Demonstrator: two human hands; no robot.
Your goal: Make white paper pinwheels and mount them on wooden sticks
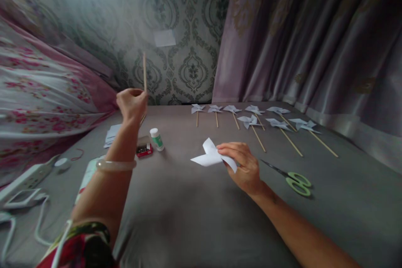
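Observation:
My left hand point(132, 102) is raised over the far left of the table, its fingers closed round a thin wooden stick point(145, 71) that points upward. Low over the middle, my right hand point(243, 163) pinches the centre of a white paper pinwheel point(209, 157) whose blades stick out to the left and below the fingers. Beneath and beside my left forearm stand a red box of small metal pins point(144, 149) and a white and green glue stick point(157, 139). Green-handled scissors point(295, 182) lie to the right of my right hand.
Several finished pinwheels on sticks point(249, 122) lie along the back right. White paper pieces point(111, 135) rest at the back left. A power strip point(29, 178) with white cables occupies the left edge. Curtains point(266, 42) and a patterned wall point(191, 50) bound the far side.

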